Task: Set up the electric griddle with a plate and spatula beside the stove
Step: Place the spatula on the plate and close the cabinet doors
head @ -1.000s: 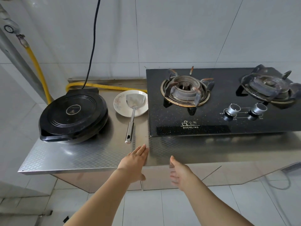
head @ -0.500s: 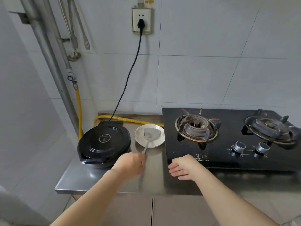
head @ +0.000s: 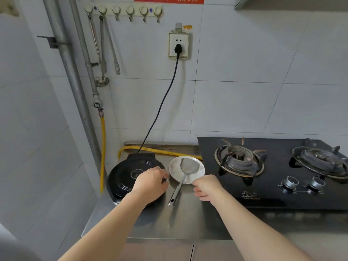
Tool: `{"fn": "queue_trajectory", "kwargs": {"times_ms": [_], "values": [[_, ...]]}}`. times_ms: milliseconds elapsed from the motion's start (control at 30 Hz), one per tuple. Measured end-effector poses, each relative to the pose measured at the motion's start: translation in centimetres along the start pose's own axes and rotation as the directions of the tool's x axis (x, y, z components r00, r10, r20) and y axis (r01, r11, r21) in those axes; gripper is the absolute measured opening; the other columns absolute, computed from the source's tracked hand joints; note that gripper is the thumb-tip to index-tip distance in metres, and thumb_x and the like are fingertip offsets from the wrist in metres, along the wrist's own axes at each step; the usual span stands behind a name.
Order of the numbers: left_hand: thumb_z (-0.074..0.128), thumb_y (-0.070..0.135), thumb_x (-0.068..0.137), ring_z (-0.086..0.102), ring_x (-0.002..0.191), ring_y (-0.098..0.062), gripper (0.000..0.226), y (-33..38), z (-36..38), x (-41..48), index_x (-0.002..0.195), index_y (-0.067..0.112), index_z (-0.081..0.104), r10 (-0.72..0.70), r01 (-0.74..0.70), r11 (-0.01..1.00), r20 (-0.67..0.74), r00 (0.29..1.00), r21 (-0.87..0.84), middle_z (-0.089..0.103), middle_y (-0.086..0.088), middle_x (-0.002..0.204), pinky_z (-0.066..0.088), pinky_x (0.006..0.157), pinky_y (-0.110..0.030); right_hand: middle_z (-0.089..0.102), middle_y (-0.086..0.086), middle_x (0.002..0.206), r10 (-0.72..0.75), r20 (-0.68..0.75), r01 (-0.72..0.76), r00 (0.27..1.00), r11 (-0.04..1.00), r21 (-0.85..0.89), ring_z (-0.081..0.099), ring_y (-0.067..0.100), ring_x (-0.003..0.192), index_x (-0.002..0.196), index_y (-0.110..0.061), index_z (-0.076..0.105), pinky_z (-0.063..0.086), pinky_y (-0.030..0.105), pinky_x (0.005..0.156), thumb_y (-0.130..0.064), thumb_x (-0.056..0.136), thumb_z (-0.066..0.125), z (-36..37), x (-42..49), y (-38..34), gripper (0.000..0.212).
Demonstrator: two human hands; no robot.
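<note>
The black round electric griddle (head: 123, 176) sits shut at the left end of the steel counter (head: 169, 223), its cord plugged into the wall socket (head: 178, 46). A white plate (head: 176, 171) lies between the griddle and the stove (head: 273, 185). A steel spatula rests with its blade (head: 189, 165) on the plate and its handle (head: 175, 194) on the counter. My left hand (head: 150, 182) lies over the griddle's right side, fingers curled down at the gap beside the plate. My right hand (head: 207, 187) has loosely curled fingers at the plate's near right rim; whether it grips is unclear.
A yellow gas hose (head: 160, 150) runs along the wall behind the griddle and plate. Utensils hang from hooks (head: 105, 53) up on the left wall beside metal pipes (head: 75, 87). The two-burner stove has two knobs (head: 301, 183) at its front.
The view has come closer and tilted up. My left hand went from over the spatula handle to the griddle's right edge. My right hand moved forward to the plate's rim.
</note>
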State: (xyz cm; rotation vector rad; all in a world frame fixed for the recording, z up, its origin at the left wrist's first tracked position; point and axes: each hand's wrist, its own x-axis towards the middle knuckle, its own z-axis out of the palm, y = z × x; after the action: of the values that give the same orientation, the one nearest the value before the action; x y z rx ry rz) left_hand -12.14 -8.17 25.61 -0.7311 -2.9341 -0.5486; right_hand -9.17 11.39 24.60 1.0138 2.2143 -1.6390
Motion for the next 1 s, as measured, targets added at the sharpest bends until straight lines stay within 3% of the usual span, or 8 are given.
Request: {"fn": "queue_trajectory", "kwargs": {"times_ms": [100,200,400,533,633,733,800,1000], "values": [[0.056,0.032,0.09,0.055,0.108,-0.018,0.032,-2.7,1.2,0.2,0.121,0.025,0.06,-0.032,0.032,0.999,-0.002,0.999,0.007,0.058,0.003,0.12,0.05,0.08,-0.029,0.062,0.011,0.102,-0.026,-0.012,0.025,1.0,0.994,-0.107,0.063,0.027,0.092,0.108,-0.01,0.06,0.055,0.036,0.083,-0.013,0.085,0.054,3.4,1.5,1.9,0.025],[0.056,0.031,0.09,0.051,0.116,-0.018,0.035,-5.4,2.1,0.6,0.125,0.025,0.057,-0.062,0.062,0.998,0.014,0.998,0.001,0.054,0.004,0.129,0.05,0.087,-0.031,0.055,0.006,0.127,-0.03,-0.023,0.027,0.999,0.994,-0.103,0.056,0.025,0.104,0.14,-0.021,0.039,0.051,0.033,0.085,-0.018,0.084,0.057,6.7,2.8,3.3,0.06],[0.054,0.031,0.091,0.045,0.123,-0.019,0.039,-8.0,4.3,1.5,0.13,0.025,0.053,-0.015,0.014,0.999,0.028,0.999,0.035,0.048,0.004,0.135,0.041,0.1,-0.033,0.055,0.009,0.134,0.101,-0.068,-0.094,0.993,0.991,0.091,0.061,0.022,0.075,0.153,-0.024,0.008,0.057,0.038,0.08,-0.001,0.082,0.057,11.4,5.9,3.9,0.089],[0.053,0.031,0.091,0.044,0.124,-0.018,0.039,-8.3,5.1,2.0,0.13,0.026,0.053,0.004,-0.005,0.999,0.023,1.0,0.032,0.048,0.004,0.135,0.037,0.103,-0.034,0.058,0.007,0.117,0.126,-0.122,-0.11,0.984,0.985,0.135,0.066,0.028,0.079,0.151,-0.023,0.017,0.059,0.043,0.078,0.004,0.083,0.05,11.0,7.2,4.7,0.081],[0.054,0.031,0.091,0.045,0.123,-0.018,0.038,-8.1,5.3,2.5,0.129,0.025,0.054,0.009,-0.009,1.0,0.02,1.0,0.011,0.049,0.004,0.134,0.037,0.104,-0.035,0.061,0.011,0.123,0.107,-0.218,-0.097,0.97,0.994,0.056,0.066,0.034,0.101,0.143,-0.018,0.036,0.056,0.044,0.085,-0.006,0.083,0.047,9.3,7.7,5.6,0.062],[0.055,0.03,0.091,0.045,0.123,-0.018,0.039,-7.4,5.3,2.9,0.129,0.025,0.055,0.013,-0.013,1.0,0.024,1.0,-0.001,0.049,0.004,0.134,0.038,0.102,-0.033,0.061,0.008,0.103,0.139,-0.191,-0.13,0.972,0.99,0.058,0.067,0.027,0.078,0.141,-0.017,0.037,0.059,0.041,0.079,-0.003,0.083,0.044,7.8,7.7,6.4,0.06],[0.054,0.03,0.091,0.045,0.123,-0.019,0.039,-7.0,5.3,3.0,0.129,0.024,0.054,0.018,-0.018,1.0,0.035,0.999,0.005,0.048,0.003,0.135,0.038,0.102,-0.033,0.058,0.011,0.116,0.158,-0.125,-0.149,0.98,0.986,0.078,0.064,0.022,0.063,0.144,-0.016,0.034,0.057,0.034,0.066,0.002,0.085,0.043,7.5,7.6,6.6,0.062],[0.054,0.03,0.091,0.045,0.123,-0.019,0.038,-6.2,4.9,2.8,0.129,0.023,0.055,0.005,-0.006,1.0,0.055,0.998,0.007,0.047,0.003,0.136,0.04,0.1,-0.032,0.056,0.013,0.125,0.15,-0.054,-0.147,0.987,0.988,0.058,0.068,0.025,0.069,0.14,-0.015,0.037,0.059,0.031,0.066,0.006,0.087,0.042,7.7,7.0,6.5,0.058]]}}
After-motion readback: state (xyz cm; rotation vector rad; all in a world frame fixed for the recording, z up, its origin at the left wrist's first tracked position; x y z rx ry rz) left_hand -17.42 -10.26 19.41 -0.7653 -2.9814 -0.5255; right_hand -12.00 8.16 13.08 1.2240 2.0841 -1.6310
